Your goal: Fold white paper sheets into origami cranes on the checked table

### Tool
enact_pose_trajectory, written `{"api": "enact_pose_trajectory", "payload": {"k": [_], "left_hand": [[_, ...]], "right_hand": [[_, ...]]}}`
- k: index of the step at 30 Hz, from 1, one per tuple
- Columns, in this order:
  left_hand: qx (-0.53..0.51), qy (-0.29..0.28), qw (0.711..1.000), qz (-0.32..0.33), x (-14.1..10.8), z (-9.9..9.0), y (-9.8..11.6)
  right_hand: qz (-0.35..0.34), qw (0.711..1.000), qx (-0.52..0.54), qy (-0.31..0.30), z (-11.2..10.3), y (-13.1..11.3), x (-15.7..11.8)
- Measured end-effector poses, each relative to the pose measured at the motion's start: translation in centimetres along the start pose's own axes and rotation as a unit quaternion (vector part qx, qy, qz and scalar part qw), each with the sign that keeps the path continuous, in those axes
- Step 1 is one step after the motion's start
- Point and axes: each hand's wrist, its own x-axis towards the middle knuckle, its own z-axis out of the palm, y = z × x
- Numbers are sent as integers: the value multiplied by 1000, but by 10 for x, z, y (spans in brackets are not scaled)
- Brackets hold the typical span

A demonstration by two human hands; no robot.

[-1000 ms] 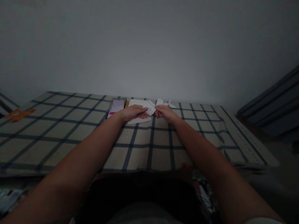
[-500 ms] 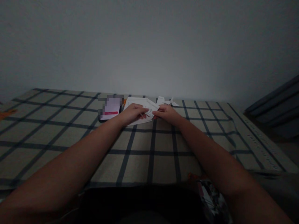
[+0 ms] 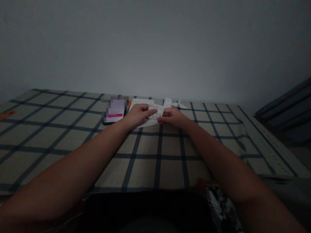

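Observation:
Between my two hands is a small white piece of paper (image 3: 155, 114) with dark marks on it. My left hand (image 3: 139, 114) is closed on its left side, thumb lying across the top. At the right edge, my right hand (image 3: 173, 117) pinches the same paper with curled fingers. Beneath and behind the hands lies a larger white sheet (image 3: 143, 101), partly covered by my left hand. A folded white paper shape (image 3: 179, 104) with pointed tips rests just beyond my right hand, beside a white paper strip (image 3: 167, 102).
A phone (image 3: 115, 111) with a lit screen lies left of my left hand. Everything rests on a checked cloth (image 3: 145, 145) reaching back to a plain wall (image 3: 155, 48). An orange item (image 3: 7, 115) is at the far left. Dark patterned fabric (image 3: 222, 207) shows at the lower right.
The small paper has turned from a slant to lie more level between my hands. My left thumb has slid right across it, and my right fingers have curled more.

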Motion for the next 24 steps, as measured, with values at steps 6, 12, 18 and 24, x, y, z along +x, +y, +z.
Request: {"api": "enact_pose_trajectory", "payload": {"k": [6, 12, 18, 24], "left_hand": [[-93, -31, 994, -49, -4, 5, 3], [-128, -45, 989, -56, -1, 6, 4], [-119, -4, 992, -41, 3, 8, 2], [-110, 27, 993, -26, -3, 9, 9]], "right_hand": [[-5, 999, -49, -13, -2, 2, 0], [-18, 998, -68, -8, -2, -2, 0], [-4, 999, -40, -5, -2, -2, 0], [2, 1000, -23, -9, -3, -4, -1]]}}
